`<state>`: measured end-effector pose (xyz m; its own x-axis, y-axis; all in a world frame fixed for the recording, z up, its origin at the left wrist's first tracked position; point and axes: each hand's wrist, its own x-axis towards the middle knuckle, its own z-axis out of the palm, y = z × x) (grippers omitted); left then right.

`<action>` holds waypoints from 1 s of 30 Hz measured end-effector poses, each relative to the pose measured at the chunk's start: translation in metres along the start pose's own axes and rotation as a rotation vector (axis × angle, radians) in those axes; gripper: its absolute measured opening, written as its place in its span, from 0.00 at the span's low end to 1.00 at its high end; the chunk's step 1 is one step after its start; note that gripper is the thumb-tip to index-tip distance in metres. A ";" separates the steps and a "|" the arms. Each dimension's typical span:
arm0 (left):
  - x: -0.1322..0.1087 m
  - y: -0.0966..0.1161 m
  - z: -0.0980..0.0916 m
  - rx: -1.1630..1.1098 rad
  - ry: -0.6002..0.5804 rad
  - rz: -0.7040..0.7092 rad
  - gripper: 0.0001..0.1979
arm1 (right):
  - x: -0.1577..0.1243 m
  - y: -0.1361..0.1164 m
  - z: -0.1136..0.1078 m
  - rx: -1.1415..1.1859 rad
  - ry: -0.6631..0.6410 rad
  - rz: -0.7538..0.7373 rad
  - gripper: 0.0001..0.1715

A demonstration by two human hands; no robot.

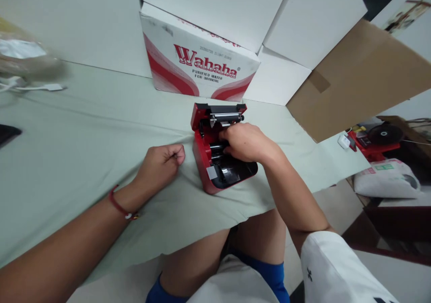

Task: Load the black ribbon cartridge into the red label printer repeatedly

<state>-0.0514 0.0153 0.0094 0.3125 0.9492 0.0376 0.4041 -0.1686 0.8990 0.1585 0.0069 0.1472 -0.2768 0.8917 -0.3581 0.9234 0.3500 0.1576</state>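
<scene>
A small red and black machine [206, 173], apparently a label printer, stands on the cloth with its lid [198, 114] raised toward the back. Dark shiny rollers [217, 147] show in its open bay, and a metal bar runs along the lid. My right hand [247, 141] reaches into the bay from the right with curled fingers; the fingertips and anything between them are hidden. Left of the machine, my left hand [163, 161] rests on the cloth in a loose fist, apart from it, with nothing visible in its fingers.
A pale green cloth [101, 128] covers the table. Behind the machine stand a Wahaha water carton [205, 69] and white panels. A brown cardboard sheet [357, 78] leans at the right. White cables [37, 87] and a dark object [8, 134] lie at the left.
</scene>
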 end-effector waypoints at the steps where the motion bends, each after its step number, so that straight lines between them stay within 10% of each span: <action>1: 0.000 0.000 0.000 0.007 -0.003 0.002 0.04 | -0.003 0.000 0.000 0.005 0.001 0.000 0.14; 14: 0.003 -0.011 0.004 -0.178 0.054 0.014 0.02 | -0.026 0.008 0.018 0.223 0.192 -0.100 0.26; 18: 0.003 -0.007 0.006 -0.340 0.253 0.069 0.14 | -0.080 0.024 0.014 0.467 0.332 -0.180 0.24; 22: -0.001 -0.002 0.006 -0.203 0.164 0.058 0.14 | -0.152 0.079 0.017 0.664 0.480 -0.135 0.23; 26: -0.005 0.004 0.004 -0.132 0.100 0.041 0.21 | -0.171 0.113 0.041 0.739 0.169 -0.185 0.18; 30: -0.005 0.006 0.005 -0.094 0.099 0.048 0.24 | -0.130 0.094 0.081 0.632 0.099 -0.122 0.22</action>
<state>-0.0459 0.0081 0.0122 0.2410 0.9630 0.1206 0.3071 -0.1935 0.9318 0.3025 -0.0995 0.1344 -0.3852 0.8890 -0.2476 0.8535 0.2412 -0.4619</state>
